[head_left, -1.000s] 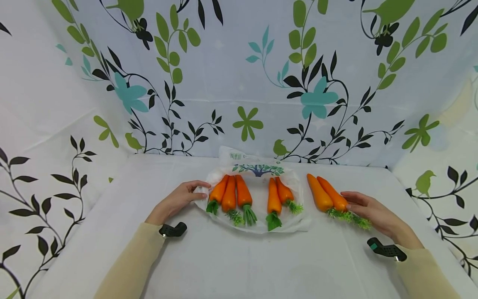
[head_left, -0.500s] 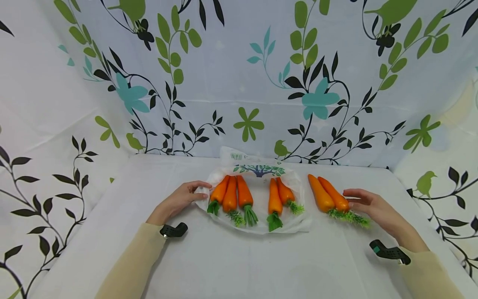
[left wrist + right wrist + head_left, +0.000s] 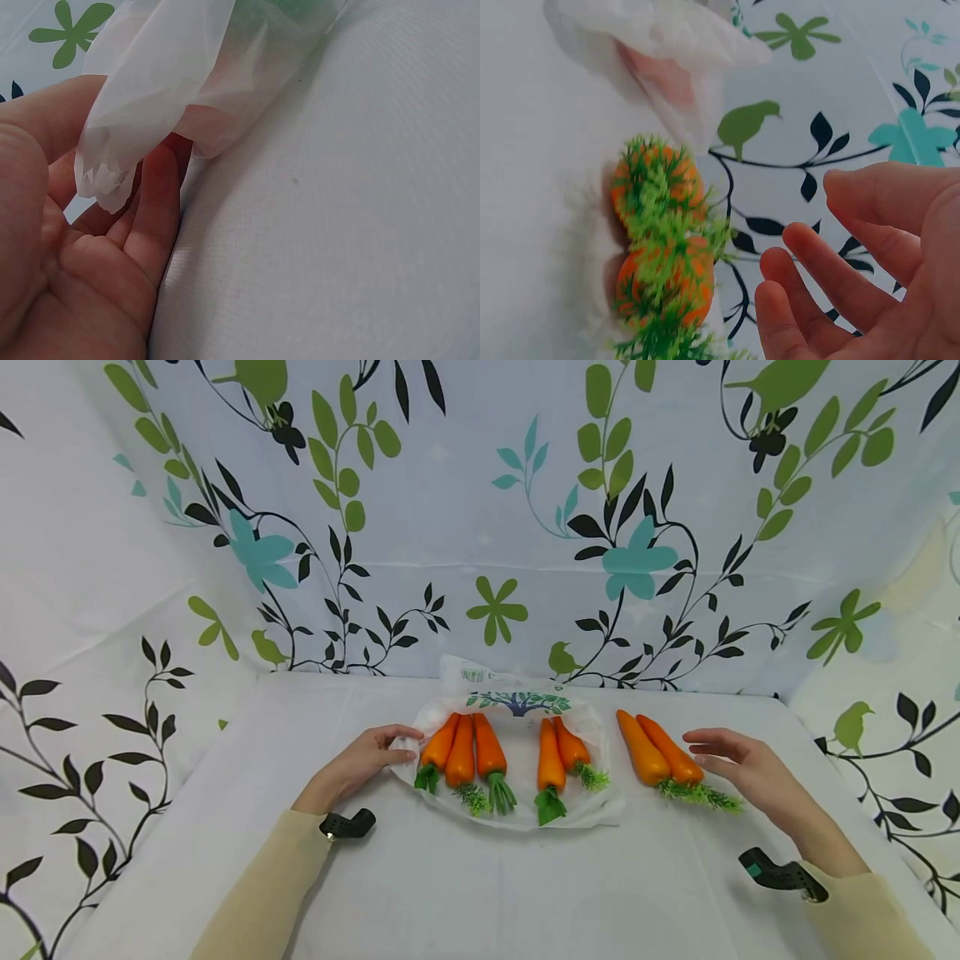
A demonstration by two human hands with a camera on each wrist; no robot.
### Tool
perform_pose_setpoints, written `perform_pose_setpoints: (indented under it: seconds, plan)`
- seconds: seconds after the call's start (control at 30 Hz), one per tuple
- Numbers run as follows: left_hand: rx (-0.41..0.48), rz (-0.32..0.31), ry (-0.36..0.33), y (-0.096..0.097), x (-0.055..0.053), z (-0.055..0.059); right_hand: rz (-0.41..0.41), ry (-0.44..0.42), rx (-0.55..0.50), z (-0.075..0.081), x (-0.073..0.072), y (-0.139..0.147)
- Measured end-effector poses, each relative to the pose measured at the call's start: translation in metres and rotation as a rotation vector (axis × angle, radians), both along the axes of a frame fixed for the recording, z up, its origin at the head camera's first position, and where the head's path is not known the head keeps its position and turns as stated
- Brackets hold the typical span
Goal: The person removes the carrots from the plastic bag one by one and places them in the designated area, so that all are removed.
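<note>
A white plastic bag (image 3: 519,703) with a printed tree lies spread on the table. In the head view my left hand (image 3: 356,764) holds its left edge; the left wrist view shows thumb and fingers around the crumpled film (image 3: 150,97). Three toy carrots (image 3: 460,752) with green tops lie on the bag's left part, two more carrots (image 3: 551,756) on its right. Right of the bag rest two larger carrots (image 3: 643,752) side by side, their leafy tops (image 3: 660,195) clear in the right wrist view. Just beside them my right hand (image 3: 757,777) hovers, fingers apart, holding nothing.
White cloth covers the table (image 3: 487,893). A curtain (image 3: 435,543) printed with leaves, birds and flowers hangs behind and at the sides. Each wrist carries a black camera mount (image 3: 348,823).
My right hand has drawn back and up from the two larger carrots, leaving a gap. My left hand stays at the bag's edge; the carrots stay in place.
</note>
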State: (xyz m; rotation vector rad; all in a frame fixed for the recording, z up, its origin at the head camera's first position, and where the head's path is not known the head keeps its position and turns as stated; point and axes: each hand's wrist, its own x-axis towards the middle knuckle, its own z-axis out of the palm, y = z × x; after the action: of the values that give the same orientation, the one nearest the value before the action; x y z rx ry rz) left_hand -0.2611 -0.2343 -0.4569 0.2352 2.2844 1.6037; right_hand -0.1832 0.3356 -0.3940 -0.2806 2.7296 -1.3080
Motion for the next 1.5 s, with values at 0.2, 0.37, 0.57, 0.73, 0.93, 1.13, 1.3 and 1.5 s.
perform_pose_setpoints:
  seconds: [0.2,0.37,0.57,0.73,0.93,1.13,1.3,1.5]
  plan:
    - [0.002,0.003,-0.006,0.000,0.000,-0.001,0.008,0.049,0.011,0.009,0.004,-0.017]
    - [0.005,-0.001,-0.007,-0.001,-0.001,-0.002,0.028,0.068,-0.026,0.014,0.007,-0.031]
    - [-0.004,-0.006,0.003,0.000,0.000,-0.001,0.058,0.071,-0.063,0.016,0.006,-0.047]
    - [-0.017,-0.009,0.004,0.001,0.000,0.001,0.079,0.070,-0.053,0.019,0.004,-0.060]
    - [-0.005,-0.001,-0.006,0.002,0.002,0.002,0.098,0.058,-0.008,0.020,-0.003,-0.074]
    - [0.003,-0.002,-0.005,0.003,0.002,0.003,0.149,0.043,0.015,0.022,-0.012,-0.090]
    - [0.000,-0.003,-0.007,0.003,0.002,0.003,0.211,0.064,0.051,0.024,-0.019,-0.102]
    - [0.001,0.001,-0.014,0.004,0.003,0.005,0.271,0.051,0.059,0.026,-0.029,-0.114]
